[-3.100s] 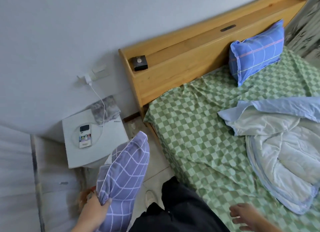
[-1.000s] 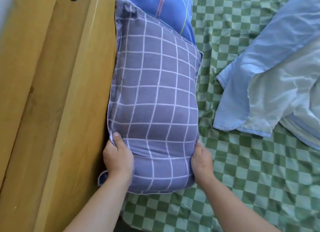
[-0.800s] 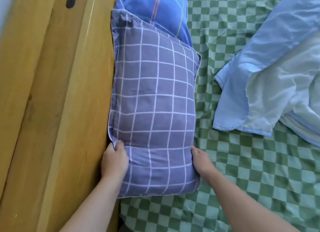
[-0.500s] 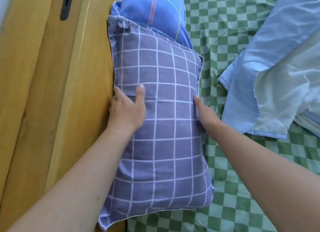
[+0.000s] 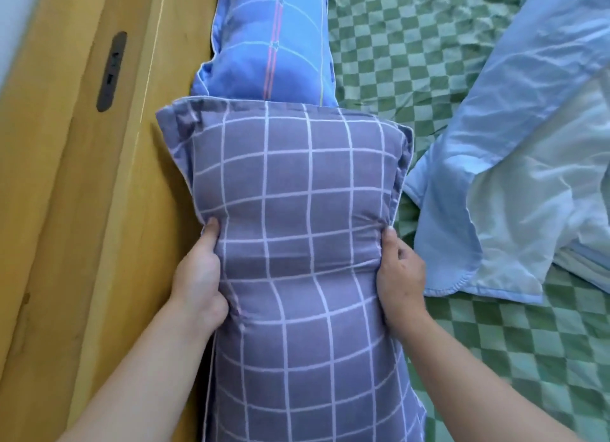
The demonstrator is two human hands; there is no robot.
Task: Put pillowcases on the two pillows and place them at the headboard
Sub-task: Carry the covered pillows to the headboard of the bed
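Head view, placement stage. I have the grid-patterned purple pillow [image 5: 297, 243] lying lengthwise on the bed along the wooden headboard [image 5: 99, 243], its left edge touching the board. My left hand [image 5: 199, 276] grips the pillow's left side with fingers curled into the fabric; my right hand [image 5: 399, 273] grips the right side the same way, so the pillow is pinched in at the waist between them. Its far end touches the blue striped pillow [image 5: 274, 42], which also lies against the headboard. I judge the task nearly done: both pillows wear cases and both sit at the headboard; only squaring the purple one and letting go seems left. Count: two pillows, two hands, one headboard with one dark slot-shaped fitting [image 5: 111, 72] set in its top, one green checkered sheet [image 5: 412, 45], and one pale blue quilt [image 5: 511, 177] bunched on the sheet just right of the purple pillow.
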